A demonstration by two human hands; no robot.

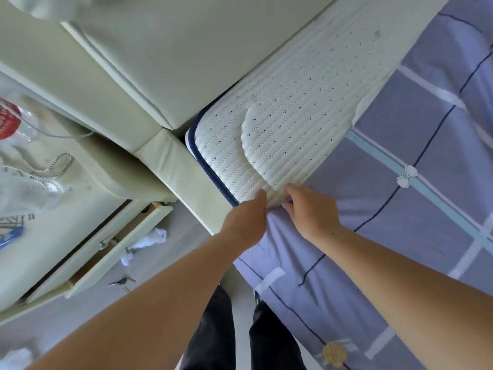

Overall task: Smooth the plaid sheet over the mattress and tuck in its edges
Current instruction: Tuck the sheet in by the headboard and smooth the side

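Step in hand: pulling the plaid sheet [400,198] up over the bare head corner of the mattress [280,121]. The sheet covers the mattress only on the side away from the headboard [149,60]; a wide white quilted strip, with one raised wrinkle in it, is uncovered along the headboard, and the blue-piped corner is bare too. Both hands meet at the sheet's edge on the mattress side nearest the person, just short of that corner. The left hand [246,220] has its fingers curled, pinching the sheet edge at the piping. The right hand [312,212], just beside it and further onto the mattress top, has its fingers curled over the same edge. The sheet hangs loose down the mattress side below the hands, not tucked. Judgement: early to middle of the task. The next move calls for drawing the edge toward the headboard until the corner is covered, then pushing the slack under the mattress. A nightstand [88,236] with an open drawer stands beyond the mattress corner.
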